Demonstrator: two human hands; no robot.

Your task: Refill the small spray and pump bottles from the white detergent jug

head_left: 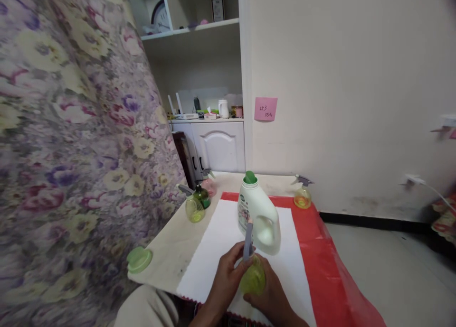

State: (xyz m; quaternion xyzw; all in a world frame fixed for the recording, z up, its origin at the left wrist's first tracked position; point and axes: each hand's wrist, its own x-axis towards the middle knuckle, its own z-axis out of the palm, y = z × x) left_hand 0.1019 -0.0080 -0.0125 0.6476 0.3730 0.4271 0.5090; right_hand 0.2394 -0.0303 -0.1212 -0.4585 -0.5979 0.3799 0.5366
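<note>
A yellow-green spray bottle with a grey trigger head is held upright between my two hands. Fingers of my left hand close around the neck, just under the trigger. My right hand wraps the round body from the right side. Right behind it stands a large pale green detergent jug, its mouth uncapped and a green piece sitting in the opening. A green round cap lies at the table's left corner.
On the table's left stand another yellow spray bottle, a dark green pump bottle and a pink spray bottle. A spray bottle with yellow liquid is at the back right. White paper covers a red sheet.
</note>
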